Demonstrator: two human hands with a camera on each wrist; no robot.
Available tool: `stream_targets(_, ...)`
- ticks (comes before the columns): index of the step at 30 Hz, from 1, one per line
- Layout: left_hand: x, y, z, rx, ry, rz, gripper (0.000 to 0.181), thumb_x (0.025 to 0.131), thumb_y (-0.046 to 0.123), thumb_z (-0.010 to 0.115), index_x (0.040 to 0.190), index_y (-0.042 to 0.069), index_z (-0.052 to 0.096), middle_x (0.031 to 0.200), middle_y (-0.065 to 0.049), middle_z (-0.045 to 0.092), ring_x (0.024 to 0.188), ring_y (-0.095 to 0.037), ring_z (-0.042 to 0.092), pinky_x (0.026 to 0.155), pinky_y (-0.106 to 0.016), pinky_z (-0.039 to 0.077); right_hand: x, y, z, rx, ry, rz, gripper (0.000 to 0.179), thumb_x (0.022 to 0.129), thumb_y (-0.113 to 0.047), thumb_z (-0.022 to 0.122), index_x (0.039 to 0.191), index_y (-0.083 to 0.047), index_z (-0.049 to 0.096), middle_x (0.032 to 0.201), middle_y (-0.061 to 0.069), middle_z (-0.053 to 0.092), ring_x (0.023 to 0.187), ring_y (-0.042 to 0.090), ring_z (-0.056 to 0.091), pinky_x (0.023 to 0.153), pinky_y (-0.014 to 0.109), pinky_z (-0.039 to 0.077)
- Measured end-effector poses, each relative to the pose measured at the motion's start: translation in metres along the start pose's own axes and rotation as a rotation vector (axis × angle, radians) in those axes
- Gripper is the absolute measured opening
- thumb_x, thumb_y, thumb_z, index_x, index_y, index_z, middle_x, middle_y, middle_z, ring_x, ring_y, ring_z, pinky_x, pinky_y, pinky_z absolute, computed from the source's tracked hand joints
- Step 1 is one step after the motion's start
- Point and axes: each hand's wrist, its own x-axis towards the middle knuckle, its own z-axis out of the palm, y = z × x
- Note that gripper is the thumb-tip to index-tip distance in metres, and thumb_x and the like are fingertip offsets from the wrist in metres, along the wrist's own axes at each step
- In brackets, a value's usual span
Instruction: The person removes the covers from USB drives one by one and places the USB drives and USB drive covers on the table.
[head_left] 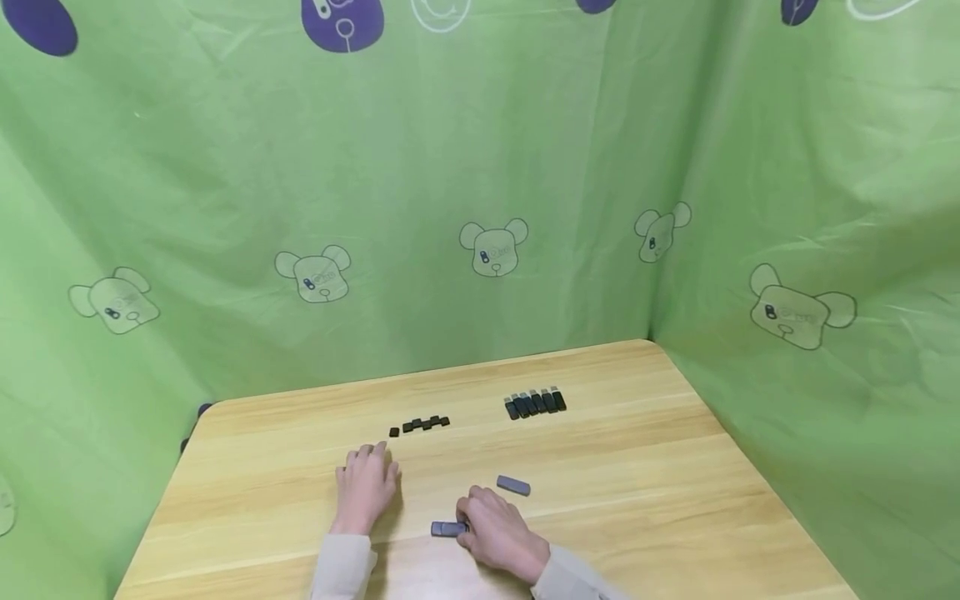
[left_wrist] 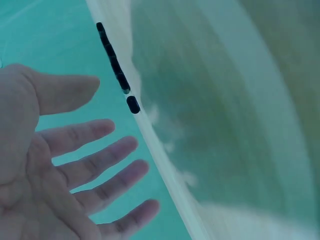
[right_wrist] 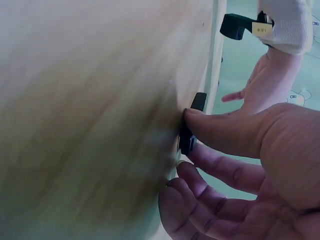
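My right hand [head_left: 498, 533] pinches one end of a dark USB flash drive [head_left: 447, 529] low over the table. In the right wrist view the thumb and index finger are on that flash drive [right_wrist: 199, 101], the other fingers curled below it. My left hand [head_left: 365, 485] is nearest to the small black caps [head_left: 427, 424], its fingers relaxed and pointing toward them. The left wrist view has this hand [left_wrist: 65, 155] with fingers spread, holding nothing. A second dark flash drive [head_left: 513, 485] lies just beyond my right hand.
Several black flash drives [head_left: 536, 403] with bare metal plugs lie side by side toward the back of the wooden table [head_left: 637, 467]. One cap [head_left: 394, 432] sits slightly left of the others. A green patterned curtain [head_left: 420, 167] surrounds the table.
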Motion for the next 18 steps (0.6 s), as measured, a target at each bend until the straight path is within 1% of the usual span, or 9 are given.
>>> stream_targets(3,-0.006,0.000,-0.004,0.010,0.065,0.020,0.040,0.091,0.017,0.072,0.124,-0.006,0.065,0.121,-0.030,0.068,0.102,-0.045,0.067,0.086,-0.060,0.056,0.000,0.001,-0.001,0.006,-0.004,0.009,0.015,0.082,-0.017,0.081,0.081,-0.013,0.067,0.077,-0.007,0.051,0.070,0.006,0.043,0.055,0.021,0.038)
stream_targets(6,-0.013,-0.002,-0.007,-0.003,0.096,0.029,0.037,0.090,0.015,0.073,0.120,-0.006,0.067,0.114,-0.029,0.071,0.095,-0.043,0.070,0.080,-0.056,0.059,-0.002,0.002,-0.001,0.024,-0.007,0.019,0.015,0.082,-0.017,0.081,0.082,-0.013,0.066,0.077,-0.007,0.052,0.069,0.006,0.043,0.055,0.021,0.038)
stream_targets(10,-0.023,-0.004,-0.010,-0.045,0.107,0.005,0.033,0.091,0.014,0.073,0.117,-0.007,0.068,0.106,-0.026,0.074,0.089,-0.039,0.072,0.073,-0.049,0.060,-0.006,0.003,-0.004,0.095,-0.006,0.035,0.014,0.083,-0.016,0.079,0.085,-0.012,0.065,0.076,-0.008,0.055,0.066,0.004,0.044,0.055,0.020,0.038)
stream_targets(15,-0.033,-0.001,-0.015,-0.112,0.113,-0.016,0.029,0.091,0.012,0.072,0.113,-0.005,0.070,0.096,-0.021,0.076,0.077,-0.031,0.072,0.064,-0.042,0.059,-0.012,0.002,-0.013,0.249,0.008,0.074,0.013,0.086,-0.012,0.077,0.091,-0.009,0.066,0.074,-0.007,0.056,0.063,0.004,0.045,0.054,0.020,0.039)
stream_targets(18,-0.036,0.003,-0.017,-0.129,0.112,-0.024,0.028,0.091,0.013,0.072,0.113,-0.004,0.070,0.095,-0.019,0.077,0.074,-0.027,0.071,0.062,-0.039,0.058,-0.014,0.002,-0.020,0.326,0.030,0.103,0.013,0.087,-0.011,0.075,0.095,-0.007,0.065,0.076,-0.005,0.056,0.064,0.005,0.046,0.055,0.020,0.040)
